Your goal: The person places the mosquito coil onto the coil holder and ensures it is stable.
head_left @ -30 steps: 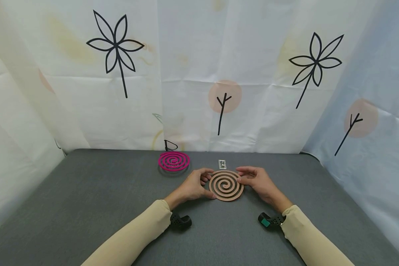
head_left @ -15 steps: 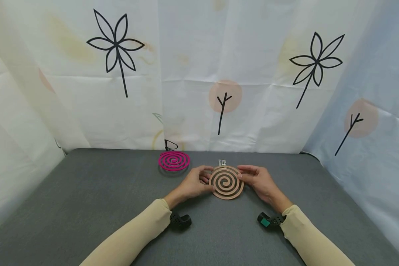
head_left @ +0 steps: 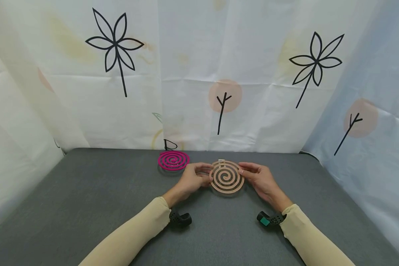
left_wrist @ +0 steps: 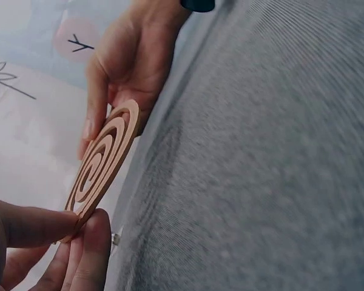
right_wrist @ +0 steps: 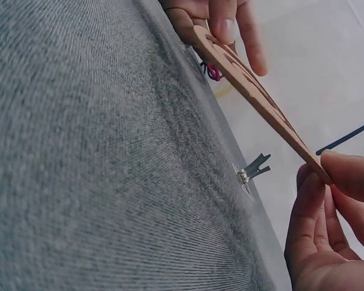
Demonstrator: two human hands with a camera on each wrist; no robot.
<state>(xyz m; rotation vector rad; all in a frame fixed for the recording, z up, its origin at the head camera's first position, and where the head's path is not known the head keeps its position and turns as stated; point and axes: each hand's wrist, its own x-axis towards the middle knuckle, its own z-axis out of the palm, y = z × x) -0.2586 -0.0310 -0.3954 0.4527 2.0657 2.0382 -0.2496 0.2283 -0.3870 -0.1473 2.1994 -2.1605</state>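
My left hand [head_left: 191, 180] and right hand [head_left: 260, 181] pinch opposite edges of a brown mosquito coil [head_left: 226, 180]. The wrist views show it raised off the table, with thumb and fingers on either side of its rim at each hand. Behind and below the coil is a small metal coil stand [right_wrist: 242, 176] with upright split prongs; in the head view only the back edge of its plate and bits between the spirals show. A pink mosquito coil [head_left: 173, 161] sits slightly raised at the back, left of my left hand.
A black wire piece [head_left: 170, 145] stands behind the pink coil. The grey cloth-covered table [head_left: 126, 218] ends at a white patterned curtain [head_left: 193, 74]. Black wrist devices [head_left: 180, 220] hang under both wrists.
Both hands have lifted the brown coil off the table and moved it slightly farther back. It now overlaps the metal stand in the head view. The pink coil has stayed put.
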